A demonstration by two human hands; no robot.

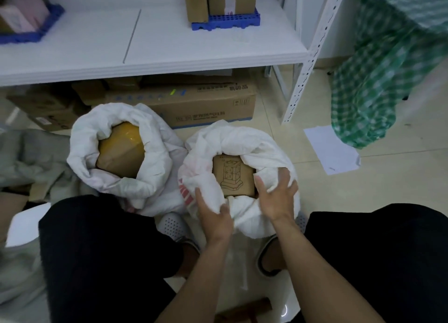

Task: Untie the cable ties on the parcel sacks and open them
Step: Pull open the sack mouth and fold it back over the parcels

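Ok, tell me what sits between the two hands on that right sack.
Head view: a brown cardboard box with a line drawing, inside the sack's mouth, between left hand and right hand.

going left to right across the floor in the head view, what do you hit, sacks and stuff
grey crumpled sack → white sack with the yellow-taped parcel → white sack with the printed box, left hand and right hand gripping its rolled rim → white paper sheet → green checked bag

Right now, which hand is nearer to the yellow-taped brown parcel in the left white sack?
Left. The left hand grips the neighbouring sack's rim beside it; the right hand is farther right.
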